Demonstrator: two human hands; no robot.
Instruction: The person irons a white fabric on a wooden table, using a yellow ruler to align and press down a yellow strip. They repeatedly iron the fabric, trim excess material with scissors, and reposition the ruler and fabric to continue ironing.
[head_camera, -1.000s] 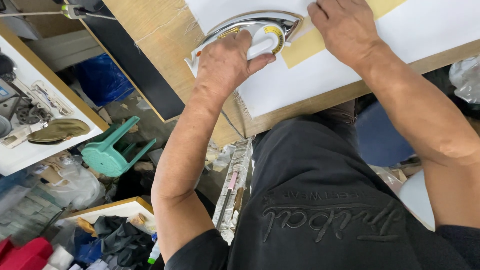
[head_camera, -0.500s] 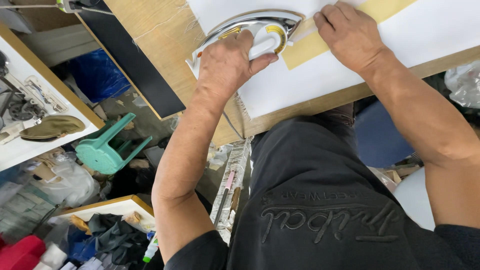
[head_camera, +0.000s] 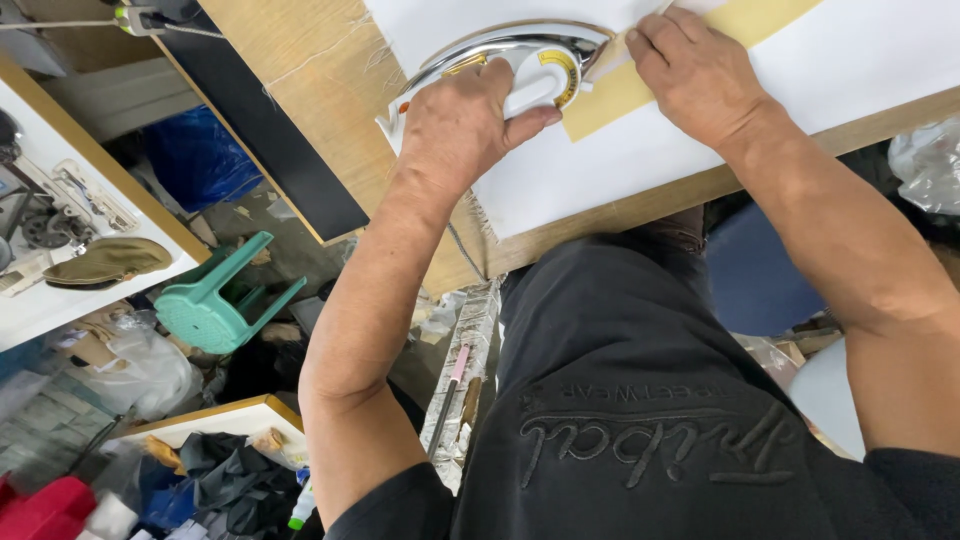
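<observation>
My left hand (head_camera: 462, 125) grips the iron (head_camera: 510, 60); just beside it, my right hand (head_camera: 695, 75) presses flat on the tan strip (head_camera: 640, 85).

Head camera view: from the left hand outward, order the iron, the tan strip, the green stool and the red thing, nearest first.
1. Iron, under the left hand.
2. Tan strip, just right.
3. Green stool, floor, lower left.
4. Red thing, bottom-left corner.

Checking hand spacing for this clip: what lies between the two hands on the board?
In the head view, the iron's white handle end with its yellow dial sits between the left hand gripping it and the right hand pressing the tan strip.
</observation>
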